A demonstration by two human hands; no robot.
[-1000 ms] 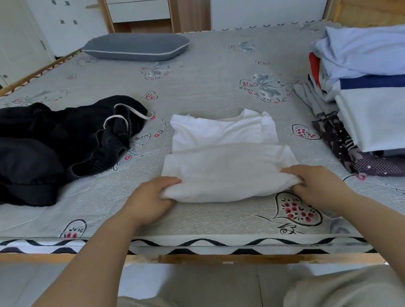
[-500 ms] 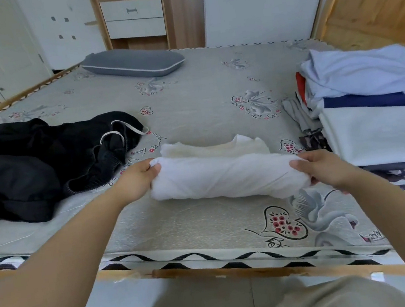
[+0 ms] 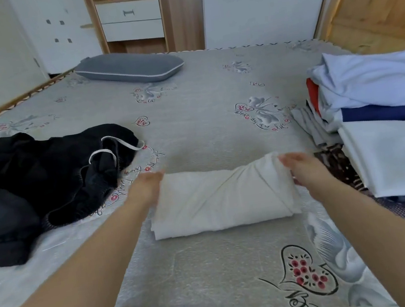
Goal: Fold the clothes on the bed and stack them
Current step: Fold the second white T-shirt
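Grey pillow [image 3: 129, 67] at the far side, white drawers [image 3: 132, 20] in a wooden cabinet behind

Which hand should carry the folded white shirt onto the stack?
Probably the right hand: it holds the white shirt at the end beside the stack; the left hand is farther away.

Home bedroom: wide bed under a grey printed cover [image 3: 205, 127] filling the view, long grey pillow [image 3: 129, 67] lying at its head, white-fronted wooden drawer unit [image 3: 131, 21] standing behind.
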